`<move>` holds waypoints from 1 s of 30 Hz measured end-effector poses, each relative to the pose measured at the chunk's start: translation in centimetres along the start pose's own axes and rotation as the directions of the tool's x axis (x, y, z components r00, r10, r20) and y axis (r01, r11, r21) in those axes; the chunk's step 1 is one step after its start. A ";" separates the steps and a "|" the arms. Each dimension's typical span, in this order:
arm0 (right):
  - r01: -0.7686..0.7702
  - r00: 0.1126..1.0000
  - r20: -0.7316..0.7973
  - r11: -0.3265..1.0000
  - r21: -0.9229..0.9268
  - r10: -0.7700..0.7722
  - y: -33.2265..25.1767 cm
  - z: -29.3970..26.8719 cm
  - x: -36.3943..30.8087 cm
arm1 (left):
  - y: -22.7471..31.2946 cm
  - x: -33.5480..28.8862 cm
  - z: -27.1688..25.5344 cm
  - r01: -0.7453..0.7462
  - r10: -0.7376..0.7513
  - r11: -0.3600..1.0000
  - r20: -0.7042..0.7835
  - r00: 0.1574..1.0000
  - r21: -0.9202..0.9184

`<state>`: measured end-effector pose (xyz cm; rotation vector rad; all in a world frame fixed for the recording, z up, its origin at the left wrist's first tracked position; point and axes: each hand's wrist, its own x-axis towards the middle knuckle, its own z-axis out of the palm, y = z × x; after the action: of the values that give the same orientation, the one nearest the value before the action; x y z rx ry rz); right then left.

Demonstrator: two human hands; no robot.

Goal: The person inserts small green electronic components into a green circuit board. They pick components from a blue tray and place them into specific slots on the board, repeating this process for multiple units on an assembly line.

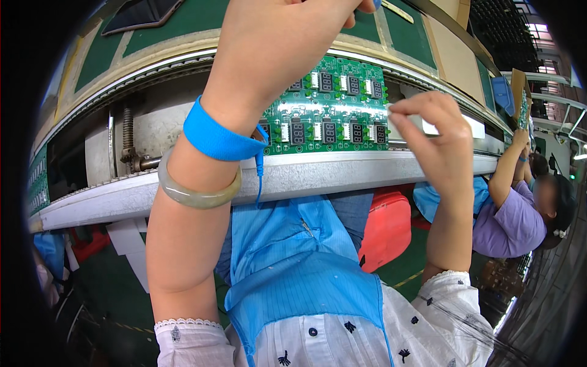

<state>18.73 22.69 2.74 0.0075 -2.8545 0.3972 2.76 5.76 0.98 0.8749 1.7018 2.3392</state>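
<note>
A green circuit board panel lies on the conveyor in front of me, carrying rows of dark digit displays, white connectors and small green parts. My right hand is at the panel's right edge, its thumb and forefinger pinched together. A tiny pale bit shows at those fingertips, too small to name. My left hand reaches over the panel's left part toward the far side; its fingers are mostly cut off by the upper edge. Something blue shows beside them. A blue wrist strap with a cord and a stone bangle circle my left arm.
A metal rail runs along the conveyor's near side. Beyond the conveyor, a phone lies on the green surface. More boards are at far left. At right, a person in purple holds up a board near a blue bin.
</note>
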 end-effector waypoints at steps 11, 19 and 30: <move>0.151 0.954 -0.272 0.987 0.062 -0.129 4.3 2.5 12.0 | 0.0 0.6 -0.4 0.006 -0.002 0.985 -0.029 1.000 0.172; -0.089 0.994 -0.068 0.989 -0.121 0.081 1.6 6.8 20.4 | -1.6 -0.1 -2.6 0.102 -0.080 0.977 -0.123 0.989 0.188; -0.130 0.990 -0.073 0.985 -0.115 0.122 2.6 9.5 21.0 | -2.6 0.1 -1.6 0.141 -0.118 0.953 -0.100 0.988 0.268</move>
<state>-4.09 23.30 -1.44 -0.2063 -2.8166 0.2451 1.27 5.37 -1.68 0.6863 2.0863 2.1155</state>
